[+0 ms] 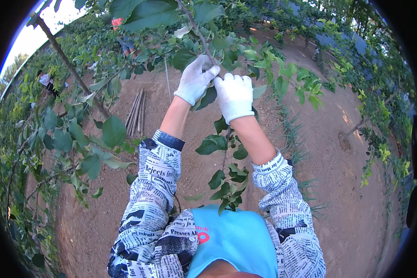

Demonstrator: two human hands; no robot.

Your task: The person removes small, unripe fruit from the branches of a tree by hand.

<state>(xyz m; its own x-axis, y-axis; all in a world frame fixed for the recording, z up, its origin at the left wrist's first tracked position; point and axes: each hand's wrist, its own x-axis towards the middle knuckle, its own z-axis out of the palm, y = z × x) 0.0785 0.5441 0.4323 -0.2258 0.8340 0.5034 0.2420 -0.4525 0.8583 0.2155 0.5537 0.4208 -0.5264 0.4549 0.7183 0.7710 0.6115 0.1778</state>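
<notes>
Both hands wear white knit gloves and are raised in front of me, close together on a thin leafy tree branch [198, 29]. My left hand [198, 77] closes around the branch, thumb pressed towards its tip. Just right of it and a little lower, my right hand [234, 93] is curled over the same branch, knuckles up. The exact spot between the fingers is hidden by the gloves. Below my right hand a leafy shoot [226, 149] hangs down towards my blue apron [232, 236]. Broad green leaves [151, 15] surround the upper branch.
A thicker bare limb [67, 64] slants down on the left among dense leaves [80, 139]. Several wooden poles [136, 113] lie on the soil [100, 215]. Two people, one at top [125, 38] and one at far left [48, 81], are among the trees. Grass [293, 139] lines the right.
</notes>
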